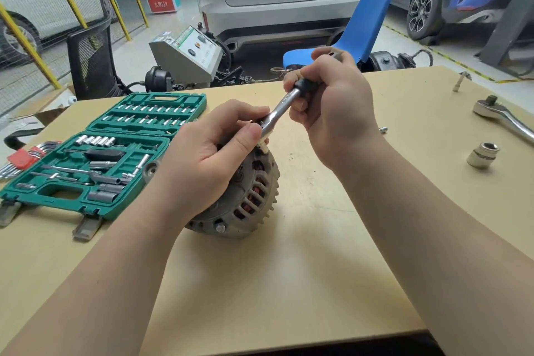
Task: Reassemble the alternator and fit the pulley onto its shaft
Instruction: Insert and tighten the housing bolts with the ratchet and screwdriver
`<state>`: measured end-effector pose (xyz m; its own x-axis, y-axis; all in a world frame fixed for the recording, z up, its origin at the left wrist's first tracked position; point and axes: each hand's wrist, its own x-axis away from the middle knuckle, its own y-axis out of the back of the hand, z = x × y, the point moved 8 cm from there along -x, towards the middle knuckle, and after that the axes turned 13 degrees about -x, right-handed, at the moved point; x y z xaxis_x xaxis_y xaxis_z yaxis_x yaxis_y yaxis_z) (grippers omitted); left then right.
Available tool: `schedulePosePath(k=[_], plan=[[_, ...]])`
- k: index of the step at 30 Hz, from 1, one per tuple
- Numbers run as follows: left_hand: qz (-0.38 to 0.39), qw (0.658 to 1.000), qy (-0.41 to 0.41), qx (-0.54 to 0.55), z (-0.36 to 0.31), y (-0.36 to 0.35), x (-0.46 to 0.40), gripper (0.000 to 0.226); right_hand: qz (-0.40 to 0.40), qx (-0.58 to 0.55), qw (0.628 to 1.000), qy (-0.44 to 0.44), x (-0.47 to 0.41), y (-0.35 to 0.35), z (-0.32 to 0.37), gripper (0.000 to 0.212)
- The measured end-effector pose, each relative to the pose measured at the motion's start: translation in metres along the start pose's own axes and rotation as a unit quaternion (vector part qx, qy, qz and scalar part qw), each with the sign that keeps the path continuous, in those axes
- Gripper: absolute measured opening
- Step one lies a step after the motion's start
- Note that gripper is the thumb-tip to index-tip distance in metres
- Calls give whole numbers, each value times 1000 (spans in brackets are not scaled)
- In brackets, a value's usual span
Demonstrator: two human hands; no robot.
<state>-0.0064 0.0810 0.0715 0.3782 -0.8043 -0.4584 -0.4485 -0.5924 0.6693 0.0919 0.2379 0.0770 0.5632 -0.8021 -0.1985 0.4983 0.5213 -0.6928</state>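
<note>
While gripping ratchet [284,105] with right hand [332,104], left hand [213,150] pinching its head atop alternator [245,196] mid-table [289,283]: risks socket slipping, rounding bolt, tipping alternator.

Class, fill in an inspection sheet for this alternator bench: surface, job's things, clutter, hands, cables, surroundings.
Surface: tan tabletop.
Job's things: alternator on the table; small ratchet set on its top; pulley not seen.
Clutter: open green socket case, hex keys, big ratchet, loose socket, small bolt.
Hands: left hand grips ratchet head; right hand grips handle.
Cables: nothing seen on table.
Surroundings: blue chair, parked cars.
</note>
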Motion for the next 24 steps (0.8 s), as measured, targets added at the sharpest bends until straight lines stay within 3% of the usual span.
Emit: schedulePosePath(k=[8,20,24], plan=[[11,1000,-26,5,-3,0,2,24,36,15,999,6,3,-8,7,30],[9,999,-32,7,3,2,0,27,13,28,999,9,9,-4,7,25],[10,999,-51,9,7,6,1,38,12,37,999,19,17,-3,9,26]])
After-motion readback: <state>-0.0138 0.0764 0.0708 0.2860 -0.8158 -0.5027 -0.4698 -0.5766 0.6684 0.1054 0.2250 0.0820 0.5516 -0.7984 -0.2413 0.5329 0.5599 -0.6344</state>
